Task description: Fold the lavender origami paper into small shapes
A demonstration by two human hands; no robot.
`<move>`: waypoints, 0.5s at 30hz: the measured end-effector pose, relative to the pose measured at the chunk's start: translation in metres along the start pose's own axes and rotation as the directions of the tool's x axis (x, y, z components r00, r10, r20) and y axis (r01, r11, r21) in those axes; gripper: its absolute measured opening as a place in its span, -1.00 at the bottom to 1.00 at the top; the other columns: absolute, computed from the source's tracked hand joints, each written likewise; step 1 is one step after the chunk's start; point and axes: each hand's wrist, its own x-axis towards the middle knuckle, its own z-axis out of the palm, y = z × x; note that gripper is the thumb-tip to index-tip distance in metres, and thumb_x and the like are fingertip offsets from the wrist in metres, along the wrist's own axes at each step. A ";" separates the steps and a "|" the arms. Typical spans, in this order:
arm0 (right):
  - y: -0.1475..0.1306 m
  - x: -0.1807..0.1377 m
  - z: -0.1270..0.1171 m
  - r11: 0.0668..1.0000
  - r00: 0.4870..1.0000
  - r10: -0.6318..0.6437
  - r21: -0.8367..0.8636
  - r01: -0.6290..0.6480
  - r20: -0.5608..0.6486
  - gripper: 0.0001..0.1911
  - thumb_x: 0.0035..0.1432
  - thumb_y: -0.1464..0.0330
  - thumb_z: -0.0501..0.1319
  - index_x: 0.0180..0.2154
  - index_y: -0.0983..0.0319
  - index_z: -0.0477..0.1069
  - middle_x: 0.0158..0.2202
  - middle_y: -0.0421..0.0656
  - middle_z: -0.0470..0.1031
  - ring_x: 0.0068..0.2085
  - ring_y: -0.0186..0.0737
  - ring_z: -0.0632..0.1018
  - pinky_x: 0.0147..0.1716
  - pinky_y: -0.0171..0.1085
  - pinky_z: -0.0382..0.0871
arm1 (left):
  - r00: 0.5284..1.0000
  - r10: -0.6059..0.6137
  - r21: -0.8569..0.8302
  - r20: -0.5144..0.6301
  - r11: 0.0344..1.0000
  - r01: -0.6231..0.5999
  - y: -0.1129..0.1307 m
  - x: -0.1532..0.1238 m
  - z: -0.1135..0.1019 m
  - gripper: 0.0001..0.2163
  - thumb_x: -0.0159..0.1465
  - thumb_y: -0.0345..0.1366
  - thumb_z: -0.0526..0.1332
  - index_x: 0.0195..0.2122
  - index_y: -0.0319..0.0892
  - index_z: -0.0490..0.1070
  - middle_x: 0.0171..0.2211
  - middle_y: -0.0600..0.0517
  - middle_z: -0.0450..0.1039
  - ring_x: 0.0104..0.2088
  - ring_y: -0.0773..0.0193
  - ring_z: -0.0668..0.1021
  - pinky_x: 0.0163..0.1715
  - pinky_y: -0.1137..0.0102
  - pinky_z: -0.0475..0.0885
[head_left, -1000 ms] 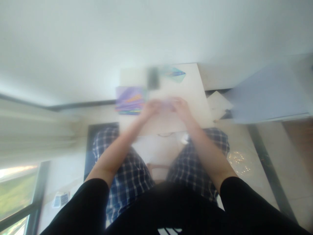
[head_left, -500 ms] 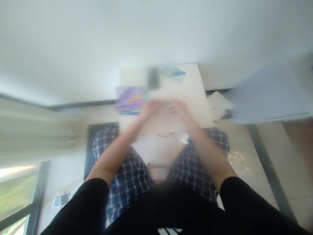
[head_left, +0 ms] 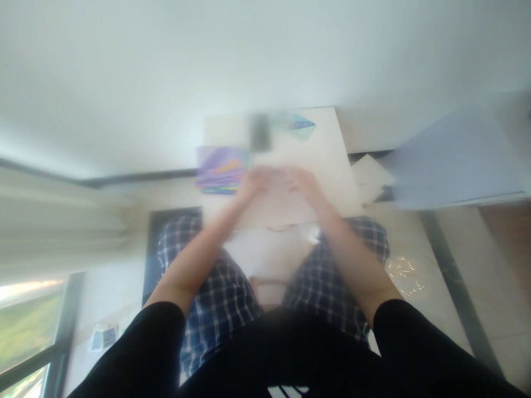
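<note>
My left hand [head_left: 258, 179] and my right hand [head_left: 301, 179] are close together over the middle of a white table [head_left: 327, 193]. Haze blurs both. Their fingers look curled inward towards each other, and whatever lies between them is too smeared to name. Just left of my left hand is a flat purple piece [head_left: 219, 170] with orange and blue marks, like a booklet or packet. Beyond the hands stands a blurred dark grey block [head_left: 260, 132]. A light blue-green sheet or packet [head_left: 301, 126] lies near the table's far edge.
A white wall [head_left: 265, 55] rises behind the table. To the right are a pale angled panel [head_left: 452, 160] and a white pointed piece [head_left: 371, 176]. My checked-trouser knees [head_left: 182, 235] flank the table's near edge. A curtain [head_left: 62, 221] hangs at the left.
My right hand's fingers have shifted slightly left, towards my left hand. The table and the things on it look the same.
</note>
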 end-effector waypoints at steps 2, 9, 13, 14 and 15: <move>0.000 0.000 0.000 1.000 1.000 -0.005 -0.014 0.005 -0.004 -0.59 0.09 0.04 0.35 -0.13 0.17 0.60 -0.18 -0.15 0.67 -0.32 -0.29 0.65 -0.44 -0.39 0.55 | 1.000 -0.006 0.006 -0.015 1.000 0.006 -0.001 0.002 0.001 -0.68 0.16 -0.15 0.29 -0.09 -0.14 0.45 -0.02 -0.09 0.60 -0.12 0.19 0.63 -0.34 0.45 0.54; -0.005 -0.001 0.001 0.995 1.000 -0.003 -0.102 0.004 0.011 -0.50 0.01 -0.01 0.40 -0.12 0.18 0.58 -0.26 -0.13 0.67 -0.36 -0.28 0.64 -0.49 -0.39 0.53 | 0.998 0.012 0.023 -0.067 1.000 -0.010 0.003 0.001 0.004 -0.71 0.19 -0.08 0.31 -0.14 -0.11 0.44 -0.05 -0.04 0.59 -0.06 0.16 0.62 -0.30 0.41 0.57; -0.001 0.000 0.003 0.994 0.999 0.027 -0.103 -0.025 0.025 -0.43 0.02 -0.04 0.38 -0.04 0.18 0.52 -0.23 -0.10 0.67 -0.34 -0.22 0.66 -0.47 -0.32 0.55 | 0.989 0.148 0.026 0.000 0.989 -0.148 0.007 -0.001 0.005 -0.65 0.14 -0.09 0.39 -0.10 -0.13 0.48 0.01 -0.10 0.57 0.06 0.08 0.58 0.00 0.25 0.53; -0.001 0.001 0.003 0.994 0.999 0.033 -0.100 -0.030 0.028 -0.43 0.03 -0.04 0.37 -0.03 0.18 0.51 -0.23 -0.09 0.67 -0.34 -0.21 0.66 -0.48 -0.32 0.55 | 0.986 0.167 0.032 0.004 0.985 -0.167 0.007 -0.001 0.005 -0.64 0.12 -0.11 0.41 -0.11 -0.14 0.49 0.01 -0.10 0.58 0.07 0.06 0.58 0.05 0.23 0.50; 0.000 0.000 0.003 0.995 0.999 0.038 -0.099 -0.034 0.035 -0.44 0.05 -0.03 0.36 -0.02 0.18 0.51 -0.23 -0.10 0.67 -0.34 -0.21 0.66 -0.48 -0.33 0.55 | 0.985 0.171 0.038 0.005 0.984 -0.171 0.008 -0.001 0.005 -0.64 0.11 -0.12 0.42 -0.11 -0.14 0.49 -0.01 -0.11 0.58 0.06 0.06 0.58 0.08 0.22 0.48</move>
